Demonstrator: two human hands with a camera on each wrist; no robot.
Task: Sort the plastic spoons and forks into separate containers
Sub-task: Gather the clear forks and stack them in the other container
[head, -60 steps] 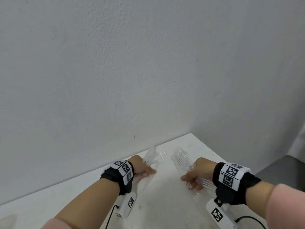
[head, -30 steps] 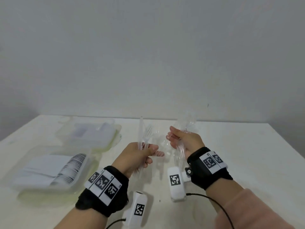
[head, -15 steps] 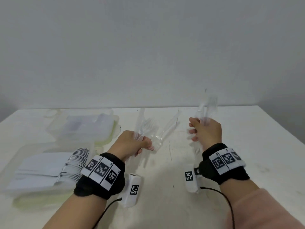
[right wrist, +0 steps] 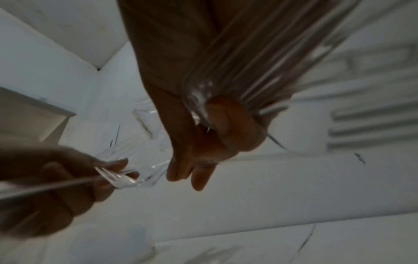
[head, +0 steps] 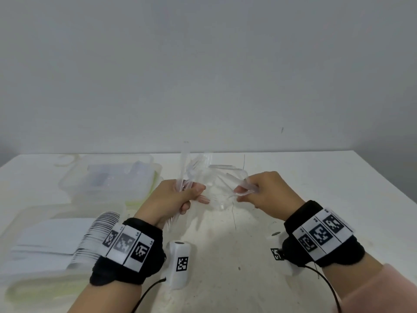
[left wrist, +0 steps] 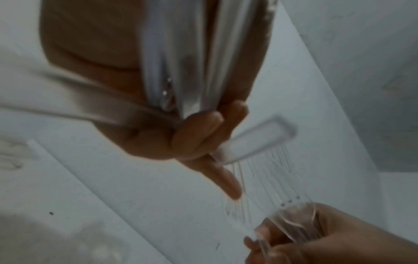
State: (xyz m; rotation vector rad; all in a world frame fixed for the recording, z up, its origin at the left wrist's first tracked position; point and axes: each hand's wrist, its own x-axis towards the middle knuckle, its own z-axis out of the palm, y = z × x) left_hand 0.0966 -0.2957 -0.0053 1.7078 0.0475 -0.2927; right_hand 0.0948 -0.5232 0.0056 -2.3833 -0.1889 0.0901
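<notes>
My left hand (head: pixel 180 197) grips a bunch of clear plastic forks (head: pixel 187 168) that stand upright above the fist; the left wrist view shows their handles (left wrist: pixel 181 71) running through the palm. My right hand (head: pixel 255 193) holds a second bundle of clear cutlery (head: pixel 228 177) pointing left, so both bundles meet between the hands. In the right wrist view the right hand's fingers (right wrist: pixel 226 125) curl round many clear handles (right wrist: pixel 260 71), and a fork head (right wrist: pixel 117 178) shows at the left hand (right wrist: pixel 56 187). Whether the right bundle is spoons or forks is unclear.
On the white table (head: pixel 304 177), two clear containers sit at the left: a near one (head: pixel 33 211) with a row of stacked white cutlery (head: pixel 56 240), and a far one (head: pixel 67 179) behind it. A grey wall rises past the far edge.
My right hand has dropped from a raised position and swung left toward the left hand. Its bundle now points sideways and meets the left hand's forks. The left hand has hardly moved.
</notes>
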